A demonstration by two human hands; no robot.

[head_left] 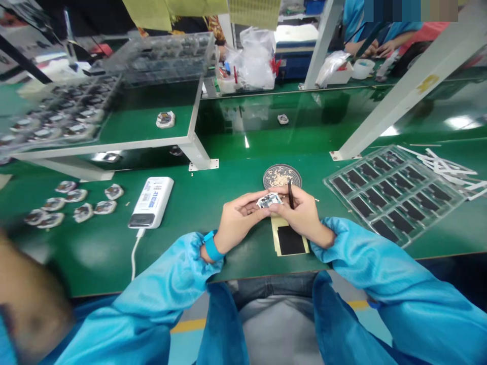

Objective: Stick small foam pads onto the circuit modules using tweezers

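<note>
- Two bare hands work above the green counter (243,258): your left hand (239,217), with a blue wristband (212,246), and your right hand (300,213).
- Your left hand is grasping a small flat white electronic module (269,201) with its curved fingers and thumb. The module is in the air above the counter, between your two hands.
- Your right hand is closed around a thin black tool (290,195), which stands almost upright just beside the module.
- A round grey mesh tray (265,178) with many small pale parts lies just beyond your hands.
- Under your hands lies a pale yellow sheet with a black rectangle (289,240).
- On your right is a clear plastic tray with rows of black rectangular pads (359,163).
- On your left are a white power bank (151,203) with a white cable (133,258) and several round white devices (76,202).
</note>
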